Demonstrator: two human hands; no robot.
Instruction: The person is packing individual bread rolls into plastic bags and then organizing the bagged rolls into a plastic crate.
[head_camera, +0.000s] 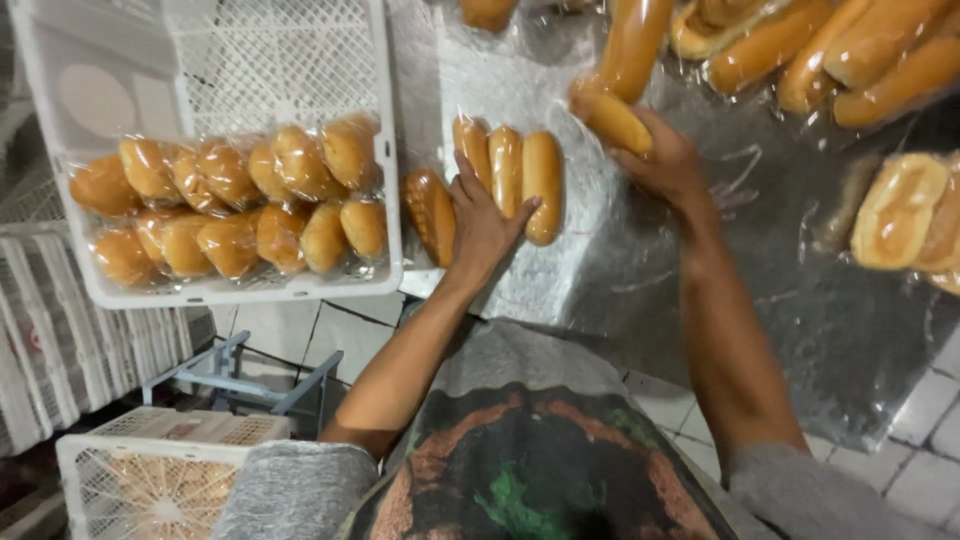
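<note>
- A white plastic crate (392, 150) sits at the upper left, its lattice walls showing.
- Inside it lie bagged golden bread rolls (240, 205) in two rows.
- More long rolls (850, 50) are heaped at the top right of the bench (800, 300), which is covered in clear plastic film.
- A split bun (897, 210) lies at the right edge.
- Another white crate (150, 470) stands low at the bottom left, on the tiled floor (290, 335).

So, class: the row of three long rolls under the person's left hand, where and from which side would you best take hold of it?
Probably across the rolls' near ends, coming from the person's side: the three long rolls lie side by side, pointing away, so the left hand can span them together. The right hand holds another roll.
</note>
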